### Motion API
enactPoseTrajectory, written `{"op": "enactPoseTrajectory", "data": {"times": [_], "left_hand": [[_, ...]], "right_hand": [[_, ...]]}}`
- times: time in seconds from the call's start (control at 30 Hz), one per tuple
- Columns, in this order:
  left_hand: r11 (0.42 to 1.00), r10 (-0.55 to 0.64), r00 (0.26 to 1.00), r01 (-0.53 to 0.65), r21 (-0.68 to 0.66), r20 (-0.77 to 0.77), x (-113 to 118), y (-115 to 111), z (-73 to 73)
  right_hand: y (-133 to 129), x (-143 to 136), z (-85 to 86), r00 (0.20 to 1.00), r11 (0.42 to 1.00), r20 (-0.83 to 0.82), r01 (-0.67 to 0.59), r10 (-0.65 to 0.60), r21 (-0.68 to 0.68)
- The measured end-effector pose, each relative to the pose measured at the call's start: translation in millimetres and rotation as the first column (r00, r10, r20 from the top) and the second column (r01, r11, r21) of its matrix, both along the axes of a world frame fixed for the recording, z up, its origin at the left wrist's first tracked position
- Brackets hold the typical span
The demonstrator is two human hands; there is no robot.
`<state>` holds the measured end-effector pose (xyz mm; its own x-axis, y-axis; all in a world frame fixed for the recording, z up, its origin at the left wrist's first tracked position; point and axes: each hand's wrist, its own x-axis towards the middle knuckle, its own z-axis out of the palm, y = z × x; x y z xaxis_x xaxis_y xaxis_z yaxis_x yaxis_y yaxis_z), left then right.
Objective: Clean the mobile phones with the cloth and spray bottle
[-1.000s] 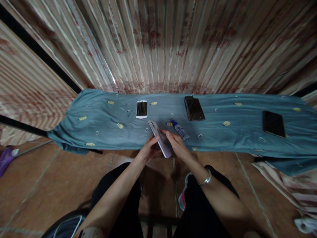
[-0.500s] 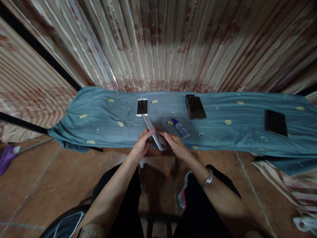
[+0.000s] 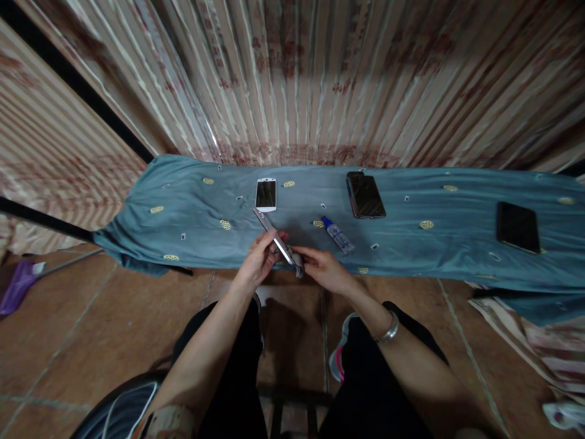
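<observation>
Left hand (image 3: 260, 259) pinches the phone (image 3: 283, 249), tilted, between thumb and fingers above the near edge of the sheet (image 3: 205, 210); right hand (image 3: 324, 268) appears to pinch the rag (image 3: 298, 266) against the phone's near end. Floor (image 3: 100, 341): hard tile lies just beyond that edge; if the left grip loosens, the phone could miss the sheet and strike it. Sheet: draped loosely and wrinkled; a snagged pull could shift everything resting on it. Black device (image 3: 518, 227), far right, and black stack (image 3: 367, 195), right of centre: both well apart from the hands; risk low. White phone (image 3: 265, 194): lies flat near the held phone's far end; contact cannot be confirmed, but a downward swing could scratch its screen. Bottle (image 3: 338, 235): lies on its side just beyond the right hand; a careless forward sweep could roll it. Rag: hangs partly free; if bunched under pressure, it could lever the phone from the left hand.
</observation>
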<state>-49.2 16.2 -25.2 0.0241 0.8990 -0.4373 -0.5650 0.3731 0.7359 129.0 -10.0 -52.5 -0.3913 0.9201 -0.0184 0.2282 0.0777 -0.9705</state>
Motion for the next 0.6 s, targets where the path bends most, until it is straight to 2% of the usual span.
{"op": "enactPoseTrajectory", "data": {"times": [0.2,0.37,0.6], "left_hand": [[1.0,0.008,0.998,-0.008,-0.009,0.056,-1,4,1.0],[1.0,-0.01,1.0,0.01,0.002,0.023,-1,3,-1.3],[0.999,0.002,0.999,0.0,0.048,-0.038,2,0,-4.5]], "right_hand": [[-5,-2,6.8,0.994,0.994,0.082,0.068,-0.075,0.09],[-10,-1,17.9,0.985,0.968,0.149,0.044,-0.083,0.246],[-12,-1,22.8,0.995,0.955,0.064,0.057,-0.079,0.29]]}}
